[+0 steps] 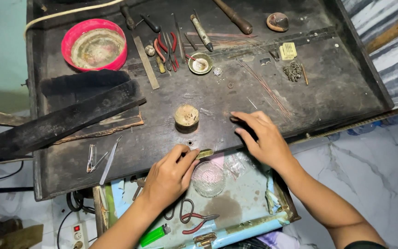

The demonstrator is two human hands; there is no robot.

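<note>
My left hand (170,174) pinches a small flat brass-coloured piece (205,153) at the near edge of the dark workbench (328,92). My right hand (260,136) rests palm down on the bench near that edge, fingers spread and pointing left, holding nothing I can see. A short round wooden block (186,116) stands just beyond my left hand. Below the bench edge an open drawer (245,207) holds a small clear glass bowl (208,179) between my two wrists.
A red bowl (94,44), a metal ruler (145,62), red-handled pliers (167,48), a small brass dish (200,63), thin copper wires (268,90) and tweezers (102,159) lie on the bench. A black plank (61,121) juts left. Red shears (196,220) and a green lighter (155,234) sit in the drawer.
</note>
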